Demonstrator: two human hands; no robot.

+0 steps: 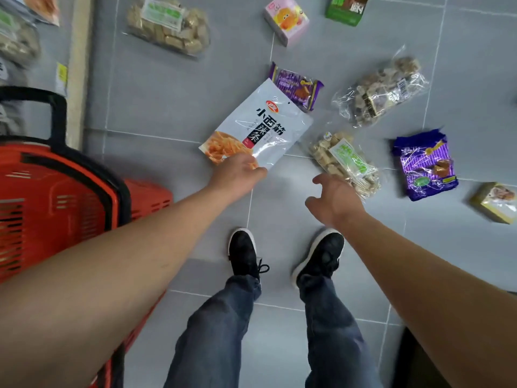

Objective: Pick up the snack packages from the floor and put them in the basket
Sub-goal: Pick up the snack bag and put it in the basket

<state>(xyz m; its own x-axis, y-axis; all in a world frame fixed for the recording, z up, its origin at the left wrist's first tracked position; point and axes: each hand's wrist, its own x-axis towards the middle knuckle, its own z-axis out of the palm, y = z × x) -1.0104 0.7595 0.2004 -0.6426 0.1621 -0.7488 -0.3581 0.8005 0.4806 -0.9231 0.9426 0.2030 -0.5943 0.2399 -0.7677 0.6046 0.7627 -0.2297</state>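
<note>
My left hand (237,172) grips the bottom edge of a white snack pouch (257,121) with black characters and an orange food picture. My right hand (333,197) hovers with loosely spread fingers beside a clear bag of beige cubes with a green label (347,163), holding nothing. The red basket (56,191) with a black handle stands at the left. On the grey tiles lie a small purple pack (296,86), a clear bag of brown cubes (383,91), a purple bag (425,163), a pink box (285,19) and a green box (347,8).
Another clear bag of beige cubes (167,26) lies at the top left. A yellowish box (495,203) sits at the right edge. A shelf edge (79,65) with more packs runs along the left. My two black shoes (246,253) stand on the tiles below the hands.
</note>
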